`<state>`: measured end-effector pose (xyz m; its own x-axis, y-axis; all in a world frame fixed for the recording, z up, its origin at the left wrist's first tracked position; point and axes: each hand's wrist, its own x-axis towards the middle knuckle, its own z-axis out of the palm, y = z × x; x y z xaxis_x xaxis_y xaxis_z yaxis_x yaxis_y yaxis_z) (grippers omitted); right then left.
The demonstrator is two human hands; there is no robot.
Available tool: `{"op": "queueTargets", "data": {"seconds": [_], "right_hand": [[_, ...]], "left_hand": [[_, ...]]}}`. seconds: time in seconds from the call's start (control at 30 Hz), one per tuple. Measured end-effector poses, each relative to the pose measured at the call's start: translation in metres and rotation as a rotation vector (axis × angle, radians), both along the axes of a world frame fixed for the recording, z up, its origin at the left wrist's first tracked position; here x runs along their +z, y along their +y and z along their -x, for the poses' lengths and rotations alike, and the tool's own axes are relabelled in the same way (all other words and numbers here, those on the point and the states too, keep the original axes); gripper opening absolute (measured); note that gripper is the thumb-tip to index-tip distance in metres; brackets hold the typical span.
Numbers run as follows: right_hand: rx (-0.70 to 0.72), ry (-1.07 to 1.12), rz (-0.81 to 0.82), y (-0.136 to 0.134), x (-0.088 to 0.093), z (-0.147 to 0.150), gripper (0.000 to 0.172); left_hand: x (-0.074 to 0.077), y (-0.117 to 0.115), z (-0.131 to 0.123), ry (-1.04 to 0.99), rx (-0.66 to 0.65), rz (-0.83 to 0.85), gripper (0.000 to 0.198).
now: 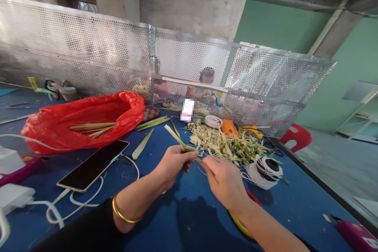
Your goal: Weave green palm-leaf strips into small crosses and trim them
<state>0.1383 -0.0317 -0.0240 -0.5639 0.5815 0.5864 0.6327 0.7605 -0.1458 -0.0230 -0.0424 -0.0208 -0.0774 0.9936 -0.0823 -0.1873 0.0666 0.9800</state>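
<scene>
Above the blue table point(189, 212), my left hand point(173, 163) pinches a pale green leaf strip point(177, 138) that slants up to the left. My right hand point(224, 181) is closed in a pinch on the strip's lower end, right beside the left fingers. A gold bangle point(119, 212) sits on my left wrist. Just past my hands lies a heap of cut leaf scraps point(227, 143). A spool of white string point(264, 169) stands to the right of my right hand.
A red plastic bag point(85, 120) with leaf strips lies at the left, and a phone point(93, 165) on a white cable lies in front of it. Loose strips point(152, 123), a tape roll point(213, 121) and an orange tool point(229, 128) lie near the perforated metal screen point(118, 59). People sit behind it.
</scene>
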Motion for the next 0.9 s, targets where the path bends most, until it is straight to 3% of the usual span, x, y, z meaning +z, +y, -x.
{"op": "queueTargets", "data": {"seconds": [0.13,0.23,0.33,0.43,0.53,0.67,0.8,0.9], "right_hand": [[-0.006,0.084,0.16,-0.001,0.005,0.0,0.029],[0.04,0.268,0.554,0.003,0.007,-0.001,0.027],[0.109,0.619,1.021,0.01,0.006,-0.001,0.033],[0.177,0.907,1.284,0.014,0.001,0.0,0.034],[0.181,1.074,1.328,0.015,-0.004,0.003,0.029],[0.071,1.162,1.223,0.014,-0.005,0.007,0.031],[0.024,1.251,1.145,0.013,-0.005,0.01,0.032],[0.03,1.234,1.179,0.017,-0.009,0.01,0.033]], "left_hand": [[0.005,0.003,0.006,-0.106,0.004,0.055,0.022],[0.01,0.002,0.009,-0.149,-0.053,0.106,0.023],[0.014,-0.003,0.008,-0.114,-0.153,0.129,0.027],[0.012,-0.008,0.003,-0.064,-0.29,0.148,0.04],[0.006,-0.01,-0.003,0.017,-0.308,0.126,0.038],[-0.001,-0.009,-0.009,0.115,-0.238,0.11,0.022],[0.002,-0.01,-0.011,0.165,-0.205,0.146,0.015],[0.006,-0.011,-0.009,0.197,-0.21,0.142,0.015]]}}
